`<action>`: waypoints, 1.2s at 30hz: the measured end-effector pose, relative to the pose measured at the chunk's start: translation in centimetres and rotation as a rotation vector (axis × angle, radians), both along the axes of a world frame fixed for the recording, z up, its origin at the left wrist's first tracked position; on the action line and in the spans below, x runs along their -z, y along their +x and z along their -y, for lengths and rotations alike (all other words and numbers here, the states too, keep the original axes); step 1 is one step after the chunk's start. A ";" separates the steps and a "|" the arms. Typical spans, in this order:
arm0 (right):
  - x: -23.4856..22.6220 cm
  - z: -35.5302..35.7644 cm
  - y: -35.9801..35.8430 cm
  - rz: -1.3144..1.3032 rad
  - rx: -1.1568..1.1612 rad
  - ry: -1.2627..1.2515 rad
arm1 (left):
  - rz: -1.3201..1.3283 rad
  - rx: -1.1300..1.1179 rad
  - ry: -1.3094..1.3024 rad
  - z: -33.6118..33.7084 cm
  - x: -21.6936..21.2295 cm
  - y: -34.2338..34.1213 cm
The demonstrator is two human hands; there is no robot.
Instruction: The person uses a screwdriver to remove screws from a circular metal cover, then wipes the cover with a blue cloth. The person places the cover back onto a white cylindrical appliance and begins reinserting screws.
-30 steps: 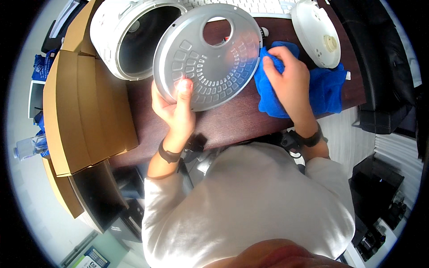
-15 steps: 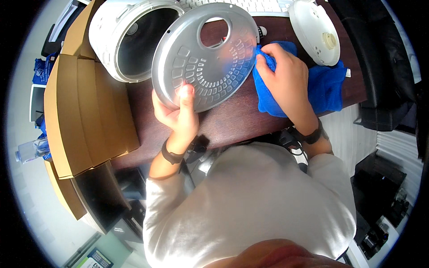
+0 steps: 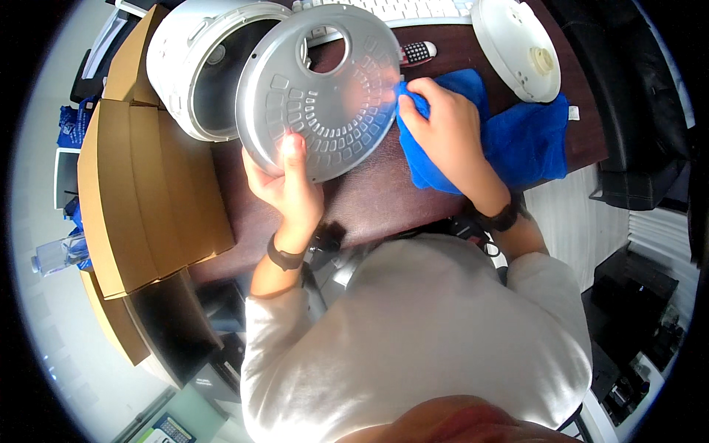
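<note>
My left hand [image 3: 284, 181] grips the lower rim of a round grey metal lid plate [image 3: 321, 88] with a hole near its top and rows of stamped slots, holding it tilted above the dark wooden desk [image 3: 369, 199]. My right hand [image 3: 447, 136] is closed on a blue cloth [image 3: 517, 140] and presses a fold of it against the plate's right edge. The rest of the cloth lies spread on the desk to the right.
A white rice cooker body [image 3: 196, 66] stands open at the back left, behind the plate. A white round lid [image 3: 517, 44] lies at the back right, a white keyboard [image 3: 399, 9] beyond. Brown cardboard boxes [image 3: 140, 192] line the left. A black chair [image 3: 635, 111] is right.
The plate has been raised and tipped a little to the left. My right hand with the cloth has slid along the plate's right edge.
</note>
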State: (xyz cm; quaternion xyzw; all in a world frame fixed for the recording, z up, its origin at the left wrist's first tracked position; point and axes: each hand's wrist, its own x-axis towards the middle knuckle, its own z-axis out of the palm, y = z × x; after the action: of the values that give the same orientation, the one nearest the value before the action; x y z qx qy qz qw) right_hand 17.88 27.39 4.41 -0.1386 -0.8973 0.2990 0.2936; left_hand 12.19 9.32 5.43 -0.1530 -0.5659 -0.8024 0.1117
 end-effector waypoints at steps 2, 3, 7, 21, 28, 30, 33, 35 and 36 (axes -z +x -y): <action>0.6 0.5 -0.5 0.005 -0.015 -0.019 | -0.021 -0.010 -0.017 0.0 0.3 -0.4; 0.4 1.1 -0.3 -0.005 -0.040 -0.008 | -0.031 -0.040 -0.006 -0.1 0.3 -0.5; 1.3 3.1 0.6 -0.092 -0.177 -0.140 | -0.047 -0.074 0.053 -0.3 0.2 -0.9; 0.7 2.2 -0.7 -0.121 -0.099 -0.131 | 0.037 -0.049 0.115 0.0 0.1 -1.0; -0.1 0.6 -2.2 -0.121 -0.017 -0.102 | 0.049 -0.061 0.094 -0.2 0.3 -0.8; 0.5 1.0 -2.3 -0.099 -0.031 -0.067 | 0.026 -0.064 0.080 -0.5 0.1 -0.8; 0.3 2.7 -1.7 -0.057 -0.103 -0.070 | -0.029 -0.102 0.119 0.3 0.0 -1.5; 0.1 4.2 -1.2 -0.087 -0.151 -0.093 | -0.040 -0.126 0.127 0.5 -0.1 -1.7; 0.4 4.7 -0.9 -0.104 -0.169 -0.098 | -0.039 -0.140 0.135 0.5 -0.1 -1.8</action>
State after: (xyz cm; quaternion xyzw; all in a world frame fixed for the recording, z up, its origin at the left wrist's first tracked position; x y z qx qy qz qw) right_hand 16.98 22.64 3.97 -0.0610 -0.8735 0.3731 0.3066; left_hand 10.41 8.79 5.53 -0.1208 -0.5174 -0.8259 0.1887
